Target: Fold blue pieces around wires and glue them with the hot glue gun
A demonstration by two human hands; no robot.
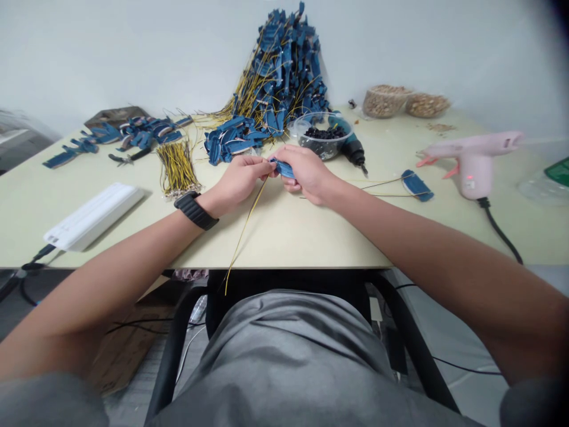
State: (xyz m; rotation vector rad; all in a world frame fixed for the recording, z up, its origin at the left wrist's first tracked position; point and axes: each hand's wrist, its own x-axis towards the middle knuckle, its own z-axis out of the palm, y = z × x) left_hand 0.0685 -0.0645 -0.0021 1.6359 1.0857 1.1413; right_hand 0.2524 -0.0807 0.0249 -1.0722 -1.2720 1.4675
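Note:
My left hand [242,178] and my right hand [306,173] meet above the pale table [284,228], both gripping a blue connector [283,169]. Its thin yellow wire [246,231] hangs down past the table's front edge. Beyond my hands rises a heap of blue connectors with yellow wires [280,77]. A loose blue connector [416,185] with wires lies to the right of my right hand. A bundle of yellow wires [178,169] lies to the left of my left hand, and a black watch strap [196,210] circles that wrist.
A clear bowl of small black parts [323,137] and a black power tool [353,148] stand just past my right hand. A pink glue gun [471,163] lies right, with its black cord. Pliers [128,157], more blue connectors [142,133] and a white plastic strip [93,215] lie left.

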